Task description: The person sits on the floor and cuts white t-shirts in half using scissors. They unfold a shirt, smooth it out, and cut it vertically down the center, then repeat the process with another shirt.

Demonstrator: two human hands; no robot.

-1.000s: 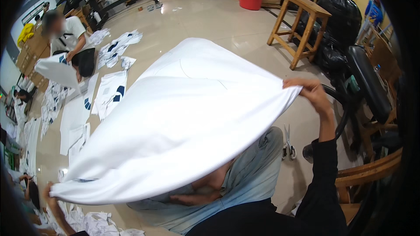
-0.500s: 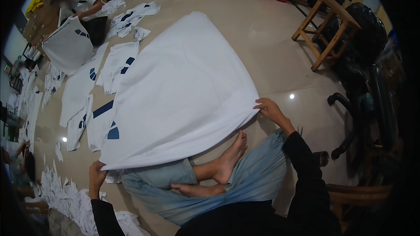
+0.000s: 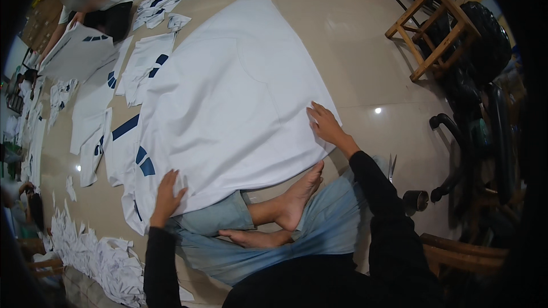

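A large white cloth sheet (image 3: 228, 97) lies spread over the floor in front of my crossed legs, its near edge reaching my knee. Creases run across its near half, and dark blue printed blocks show at its left side. My left hand (image 3: 166, 198) rests on the near left part of the cloth, fingers spread. On the right, my right hand (image 3: 326, 124) lies flat on the cloth close to its right edge, fingers outstretched. Neither hand grips anything.
Scissors (image 3: 392, 167) and a dark roll (image 3: 415, 201) lie right of my knee. A wooden stool (image 3: 434, 31) stands far right. White scraps (image 3: 94, 256) heap at lower left. Another person (image 3: 94, 0) sits at far left with a white cloth piece (image 3: 77, 51).
Both hands have let go of the cloth's near corners and moved inward and forward onto its surface. The near edge has dropped and wrinkled. The other person's cloth piece is lower.
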